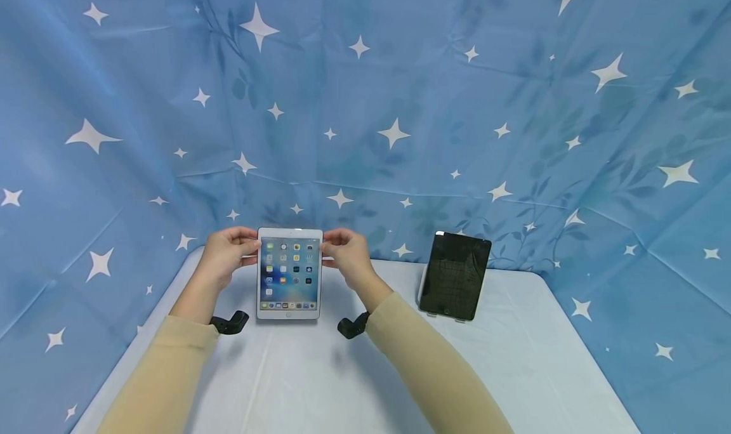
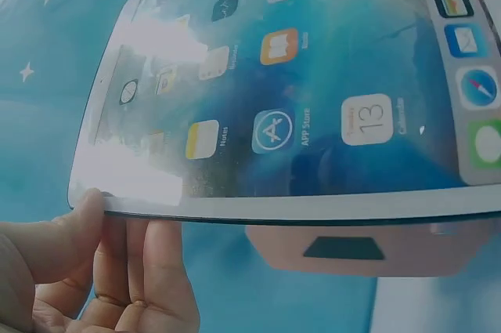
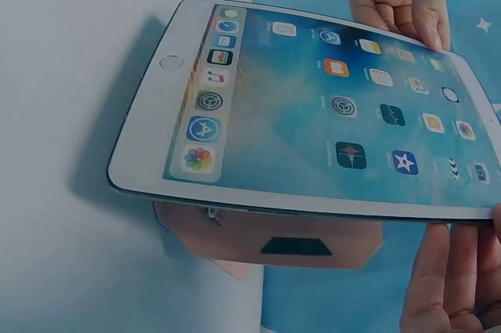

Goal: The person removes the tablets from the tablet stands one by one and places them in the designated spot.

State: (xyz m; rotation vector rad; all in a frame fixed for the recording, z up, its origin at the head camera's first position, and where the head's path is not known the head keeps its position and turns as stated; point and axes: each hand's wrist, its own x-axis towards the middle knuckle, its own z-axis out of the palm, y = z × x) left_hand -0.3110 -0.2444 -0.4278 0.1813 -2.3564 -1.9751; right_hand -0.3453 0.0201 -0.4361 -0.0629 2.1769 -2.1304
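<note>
A white-framed tablet [image 1: 289, 272] with a lit screen of app icons stands upright between both hands, its screen towards me. My left hand [image 1: 224, 253] pinches the left edge near the top corner, thumb on the front and fingers behind, as the left wrist view also shows. On the opposite edge, at about the same height, my right hand [image 1: 349, 256] grips the tablet in the same way. Behind the tablet, a pink stand [image 3: 227, 240] with a dark trapezoid-shaped patch shows below its edge in both wrist views. The head view hides this stand behind the tablet.
To the right, a second tablet [image 1: 455, 275] with a black, unlit screen leans back on a light stand. Both are on a white-covered table [image 1: 531, 358]. A blue curtain [image 1: 365, 123] with white stars hangs behind and at the sides. A black wrist camera [image 1: 231, 323] juts from the left wrist.
</note>
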